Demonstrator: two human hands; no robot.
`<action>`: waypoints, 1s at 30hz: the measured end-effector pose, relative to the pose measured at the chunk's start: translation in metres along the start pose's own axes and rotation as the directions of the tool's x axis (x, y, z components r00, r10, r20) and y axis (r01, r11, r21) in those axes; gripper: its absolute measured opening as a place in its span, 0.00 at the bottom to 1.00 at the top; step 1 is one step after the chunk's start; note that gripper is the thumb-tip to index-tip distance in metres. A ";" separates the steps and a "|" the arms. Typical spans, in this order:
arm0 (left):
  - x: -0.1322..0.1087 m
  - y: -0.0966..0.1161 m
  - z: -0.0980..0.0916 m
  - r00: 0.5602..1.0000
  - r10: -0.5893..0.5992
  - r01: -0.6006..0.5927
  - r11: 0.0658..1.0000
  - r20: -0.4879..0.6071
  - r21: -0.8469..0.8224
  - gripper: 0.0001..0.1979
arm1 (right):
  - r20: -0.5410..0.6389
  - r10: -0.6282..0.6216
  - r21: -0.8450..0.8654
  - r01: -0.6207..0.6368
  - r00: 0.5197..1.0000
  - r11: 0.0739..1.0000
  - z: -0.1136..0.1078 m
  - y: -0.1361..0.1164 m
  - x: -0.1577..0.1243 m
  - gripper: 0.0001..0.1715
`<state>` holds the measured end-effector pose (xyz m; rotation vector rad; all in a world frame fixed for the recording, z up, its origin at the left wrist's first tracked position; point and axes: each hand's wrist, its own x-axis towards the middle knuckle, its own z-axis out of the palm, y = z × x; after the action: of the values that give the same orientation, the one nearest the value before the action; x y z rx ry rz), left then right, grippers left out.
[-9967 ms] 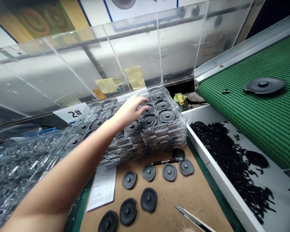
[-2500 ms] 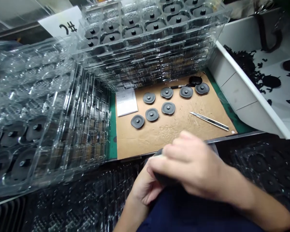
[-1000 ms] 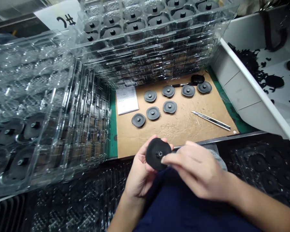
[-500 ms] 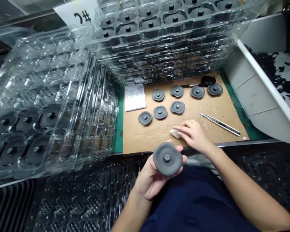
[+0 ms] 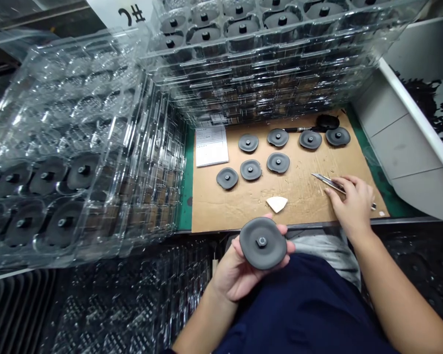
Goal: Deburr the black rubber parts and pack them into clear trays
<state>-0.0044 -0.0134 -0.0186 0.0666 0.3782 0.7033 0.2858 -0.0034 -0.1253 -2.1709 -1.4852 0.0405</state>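
Head: left hand (image 5: 236,273) fingers clamp disc (image 5: 263,242); right hand (image 5: 350,206) over knife (image 5: 327,181), grip unclear; trays (image 5: 266,93) hold discs (image 5: 242,28).

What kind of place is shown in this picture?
Probably a factory workstation for rubber parts: stacked clear plastic trays hold identical dark discs, more lie on a cardboard mat, and the left hand holds one disc.

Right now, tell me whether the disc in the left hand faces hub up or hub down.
Hub up: the rubber disc rests on the left hand with its central nut-like hub facing the camera.
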 end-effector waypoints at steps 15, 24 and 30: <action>0.003 -0.007 0.000 0.980 0.168 -0.108 0.896 -0.105 0.430 0.31 | 0.037 0.096 0.302 -0.103 0.995 0.948 -0.005 -0.013 -0.015 0.13; 0.012 0.003 -0.013 0.633 0.593 -0.272 -0.432 0.498 0.860 0.54 | 0.311 -0.181 0.635 -0.062 0.933 0.770 -0.075 -0.100 -0.048 0.14; 0.012 0.003 -0.010 0.547 0.624 -0.239 -0.523 0.558 0.818 0.55 | 0.313 -0.325 0.624 0.065 0.892 0.779 -0.094 -0.118 -0.055 0.18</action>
<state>-0.0013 -0.0041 -0.0311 2.0347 1.2268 1.2400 0.1901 -0.0558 -0.0079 -1.5216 -1.6262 0.8295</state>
